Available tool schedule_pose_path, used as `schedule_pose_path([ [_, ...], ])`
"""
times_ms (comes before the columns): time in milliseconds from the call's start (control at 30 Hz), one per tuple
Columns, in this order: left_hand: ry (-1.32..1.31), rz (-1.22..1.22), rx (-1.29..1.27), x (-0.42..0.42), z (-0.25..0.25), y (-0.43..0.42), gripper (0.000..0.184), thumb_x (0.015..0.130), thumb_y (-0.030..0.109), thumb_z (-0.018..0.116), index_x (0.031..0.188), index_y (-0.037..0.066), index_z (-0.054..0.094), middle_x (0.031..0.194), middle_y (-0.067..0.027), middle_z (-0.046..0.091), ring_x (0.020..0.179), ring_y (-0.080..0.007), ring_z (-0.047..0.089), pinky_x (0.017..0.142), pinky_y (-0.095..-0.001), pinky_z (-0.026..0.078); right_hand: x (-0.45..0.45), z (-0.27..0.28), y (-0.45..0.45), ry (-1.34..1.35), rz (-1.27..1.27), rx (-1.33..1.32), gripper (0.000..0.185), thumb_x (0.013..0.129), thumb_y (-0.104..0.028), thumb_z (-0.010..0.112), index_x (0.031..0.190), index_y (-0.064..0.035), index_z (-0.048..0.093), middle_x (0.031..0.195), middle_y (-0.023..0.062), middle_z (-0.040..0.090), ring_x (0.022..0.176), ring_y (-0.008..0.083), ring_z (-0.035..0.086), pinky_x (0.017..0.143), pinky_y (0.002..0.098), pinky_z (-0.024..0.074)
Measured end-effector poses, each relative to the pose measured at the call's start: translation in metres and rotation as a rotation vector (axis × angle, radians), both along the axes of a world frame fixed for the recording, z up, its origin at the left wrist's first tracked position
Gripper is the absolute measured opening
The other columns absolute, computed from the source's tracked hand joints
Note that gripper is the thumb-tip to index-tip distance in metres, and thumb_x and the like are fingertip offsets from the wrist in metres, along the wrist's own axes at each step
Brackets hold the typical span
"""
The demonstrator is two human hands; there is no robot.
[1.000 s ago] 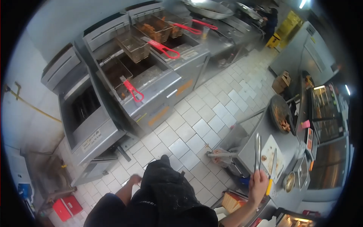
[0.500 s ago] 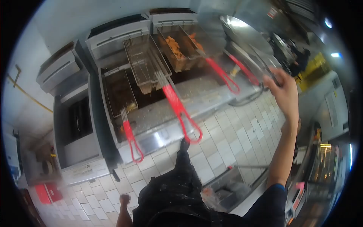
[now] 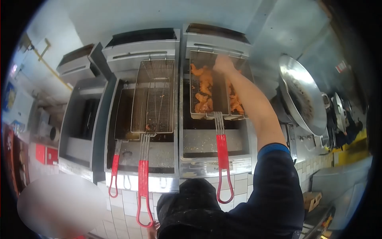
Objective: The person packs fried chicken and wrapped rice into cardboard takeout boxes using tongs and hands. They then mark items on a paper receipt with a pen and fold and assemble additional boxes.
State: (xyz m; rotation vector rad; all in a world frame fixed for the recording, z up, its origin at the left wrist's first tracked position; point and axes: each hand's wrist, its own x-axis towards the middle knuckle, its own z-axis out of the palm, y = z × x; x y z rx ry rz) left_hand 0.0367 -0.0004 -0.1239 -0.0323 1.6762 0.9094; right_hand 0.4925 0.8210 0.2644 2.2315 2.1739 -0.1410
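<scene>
My right hand [image 3: 224, 64] reaches to the back of the fryer, over the divide between two wire baskets. It looks closed, but its fingers and anything in them are hidden. The fry basket [image 3: 203, 113] under it holds pieces of fried chicken [image 3: 205, 79] and has a red handle [image 3: 223, 155] pointing toward me. More chicken lies in the basket [image 3: 237, 116] on its right, partly behind my forearm. Only a sliver of my left hand [image 3: 152, 230] shows at the bottom, near the looped end of the red handle [image 3: 143, 179] of a nearly bare wire basket [image 3: 160, 105].
A smaller basket with a red handle [image 3: 115, 169] sits lower in the left fryer well. Another fryer [image 3: 67, 153] stands farther left. A large metal pan [image 3: 296, 75] leans at the right. A blurred patch covers the lower left.
My view has swung right and closer to the chicken baskets. My right hand has moved from beside the pan, where it held a thin metal utensil, to the back of the baskets.
</scene>
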Motion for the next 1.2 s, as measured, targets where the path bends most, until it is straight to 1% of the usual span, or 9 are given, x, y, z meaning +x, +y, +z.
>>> schedule_pose_path([
  [33,0.005,0.018,-0.014,0.014,-0.008,-0.011,0.025,0.089,0.026,0.058,0.106,0.008,0.063,0.089,-0.008,0.07,0.076,-0.0256,0.068,0.069,-0.0399,0.053,-0.003,-0.005,0.005,0.011,-0.026,-0.063,0.026,0.085,-0.008,0.064,0.106,0.0068,0.065,0.112,0.0254,0.065,0.106,0.0355,0.065,0.087,0.0431,0.0559],
  [100,0.44,-1.048,-0.128,0.028,-0.01,-0.018,0.025,0.088,0.03,0.058,0.102,0.012,0.068,0.09,-0.0069,0.072,0.082,-0.0242,0.07,0.072,-0.0376,0.055,-0.008,-0.013,0.008,-0.023,0.013,-0.066,0.026,0.085,-0.008,0.064,0.107,0.006,0.066,0.113,0.0252,0.065,0.106,0.0355,0.065,0.087,0.0432,0.0561],
  [433,0.352,-0.522,-0.179,0.129,0.008,-0.057,0.025,0.089,0.031,0.057,0.101,0.013,0.07,0.09,-0.0071,0.072,0.081,-0.0243,0.07,0.071,-0.0375,0.055,-0.012,0.01,-0.033,-0.054,0.023,0.116,0.025,0.087,-0.013,0.065,0.105,0.003,0.067,0.111,0.0246,0.066,0.105,0.037,0.065,0.085,0.0443,0.0558],
  [733,0.456,-0.439,-0.102,0.183,-0.006,-0.075,0.025,0.089,0.032,0.057,0.1,0.015,0.071,0.09,-0.0072,0.073,0.08,-0.0243,0.07,0.071,-0.0375,0.055,0.099,0.098,-0.03,-0.262,0.601,0.539,0.033,0.088,-0.038,0.06,0.087,-0.0092,0.075,0.086,0.0203,0.068,0.078,0.0391,0.063,0.07,0.0438,0.0494],
  [833,0.632,-0.991,-0.361,0.207,-0.046,-0.092,0.034,0.082,0.03,0.067,0.112,0.014,0.07,0.113,-0.0105,0.07,0.104,-0.0252,0.066,0.089,-0.0417,0.051,0.045,0.174,-0.09,0.514,0.409,0.242,0.035,0.096,-0.032,0.059,0.111,-0.0034,0.071,0.083,0.0043,0.07,0.075,0.0117,0.061,0.065,0.0274,0.0463],
  [867,0.536,-1.112,-0.124,0.206,-0.081,-0.077,0.03,0.087,0.033,0.056,0.108,0.019,0.071,0.097,-0.0077,0.073,0.085,-0.0255,0.07,0.072,-0.0411,0.055,0.069,0.175,-0.056,0.701,0.439,0.214,0.034,0.098,-0.029,0.058,0.117,-0.0019,0.069,0.098,0.0043,0.07,0.084,0.012,0.063,0.071,0.0257,0.0491],
  [900,0.532,-1.073,-0.23,0.206,-0.108,-0.088,0.037,0.075,0.025,0.07,0.111,0.02,0.07,0.112,-0.0101,0.069,0.105,-0.0304,0.064,0.09,-0.0439,0.05,0.035,0.211,-0.084,0.527,0.384,0.176,0.035,0.1,-0.025,0.056,0.124,-0.0012,0.064,0.113,0.0092,0.067,0.101,0.0176,0.065,0.086,0.0287,0.0522],
  [967,0.686,-0.762,-0.186,0.208,-0.081,-0.054,0.025,0.083,0.031,0.054,0.084,0.013,0.071,0.086,-0.0169,0.069,0.086,-0.0356,0.067,0.073,-0.0492,0.052,0.009,0.216,-0.049,1.095,0.499,0.269,0.04,0.101,-0.028,0.054,0.134,-0.0054,0.057,0.1,0.0027,0.056,0.088,0.0088,0.05,0.072,0.0252,0.0422],
  [1200,0.636,0.027,-0.254,0.114,0.04,-0.031,0.024,0.082,0.026,0.058,0.084,0.007,0.072,0.094,-0.0197,0.07,0.092,-0.0395,0.066,0.081,-0.0472,0.052,-0.295,0.312,-0.327,0.591,0.904,0.492,0.041,0.096,-0.038,0.06,0.098,0.0018,0.072,0.087,0.0173,0.07,0.073,0.0282,0.065,0.064,0.0387,0.0546],
])
